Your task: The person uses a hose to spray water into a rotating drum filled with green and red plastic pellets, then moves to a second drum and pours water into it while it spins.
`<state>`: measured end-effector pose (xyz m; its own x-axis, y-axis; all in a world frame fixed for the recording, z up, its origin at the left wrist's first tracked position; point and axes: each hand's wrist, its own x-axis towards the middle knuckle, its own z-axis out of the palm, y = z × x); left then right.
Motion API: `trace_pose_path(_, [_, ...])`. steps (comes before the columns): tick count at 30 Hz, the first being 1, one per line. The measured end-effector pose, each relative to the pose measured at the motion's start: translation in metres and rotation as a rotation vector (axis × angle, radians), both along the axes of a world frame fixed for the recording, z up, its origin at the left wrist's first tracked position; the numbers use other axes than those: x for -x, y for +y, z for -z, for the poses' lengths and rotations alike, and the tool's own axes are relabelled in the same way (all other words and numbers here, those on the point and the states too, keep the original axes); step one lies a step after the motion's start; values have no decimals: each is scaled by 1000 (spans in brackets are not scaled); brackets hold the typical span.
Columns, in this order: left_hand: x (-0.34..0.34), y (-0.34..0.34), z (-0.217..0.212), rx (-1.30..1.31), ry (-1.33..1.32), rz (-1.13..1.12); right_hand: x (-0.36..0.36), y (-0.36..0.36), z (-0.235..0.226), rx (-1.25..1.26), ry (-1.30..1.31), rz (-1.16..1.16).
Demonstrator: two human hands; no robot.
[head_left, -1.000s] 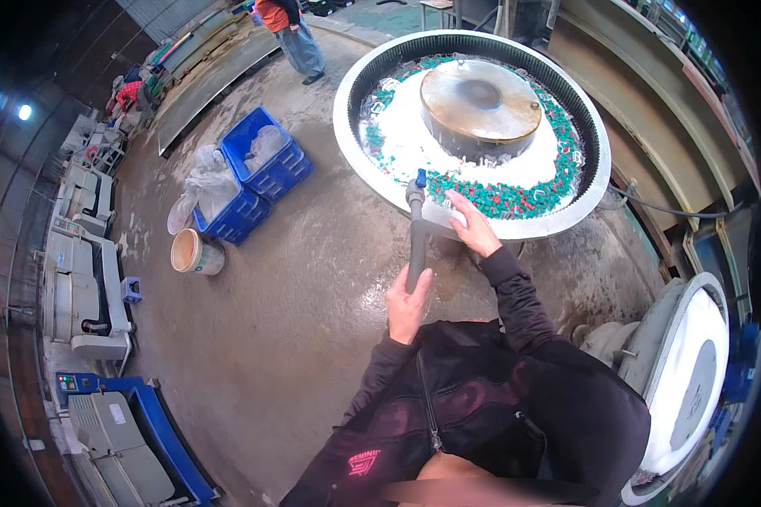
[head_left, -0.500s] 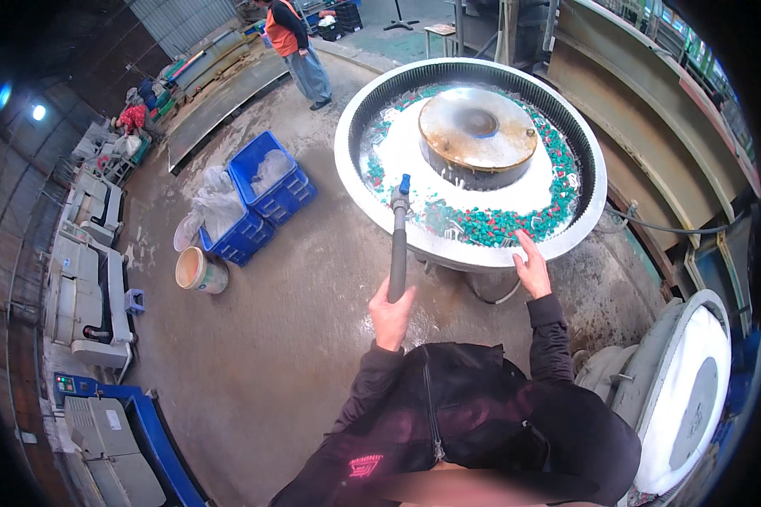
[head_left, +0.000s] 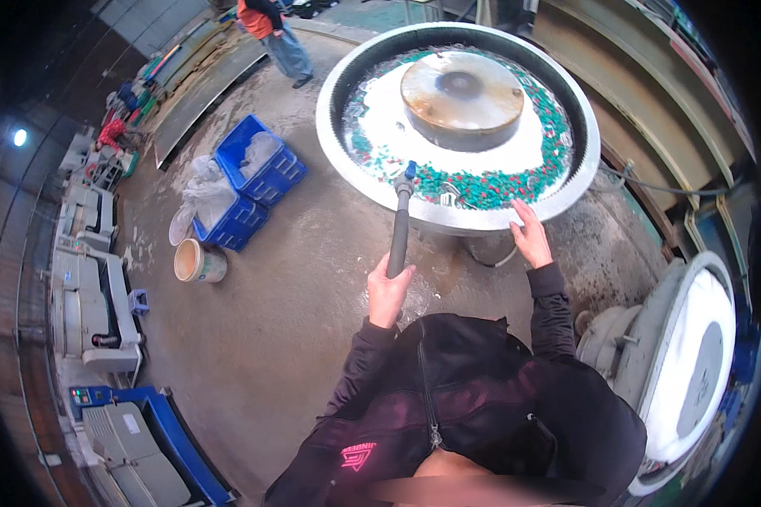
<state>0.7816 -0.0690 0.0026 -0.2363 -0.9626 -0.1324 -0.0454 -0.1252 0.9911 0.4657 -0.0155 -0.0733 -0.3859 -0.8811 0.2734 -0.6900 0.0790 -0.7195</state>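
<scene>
The left hand (head_left: 389,291) is closed around the dark hose (head_left: 398,241), aiming its blue nozzle (head_left: 408,171) into the round tub (head_left: 347,76) at upper centre, while the right hand (head_left: 532,237) rests open on the rim, probably for balance.

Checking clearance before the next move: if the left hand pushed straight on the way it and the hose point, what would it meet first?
Probably the pale rim of the round tub: the left hand aims the dark hose up at it, nozzle already over the edge. Height above the rim is unclear.
</scene>
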Motion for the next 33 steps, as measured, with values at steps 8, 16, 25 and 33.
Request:
trace_pose_path(8, [35, 18, 2, -36, -109, 252, 0, 30, 2, -49, 13, 91])
trace_pose_path(16, [67, 43, 6, -45, -131, 470, 13, 84, 9, -114, 10, 213])
trace_pose_path(25, [66, 60, 9, 35, -102, 398, 19, 105, 17, -169, 8, 241])
trace_pose_path(33, [67, 52, 20, 114, -177, 412, 4, 60, 2, -134, 28, 116])
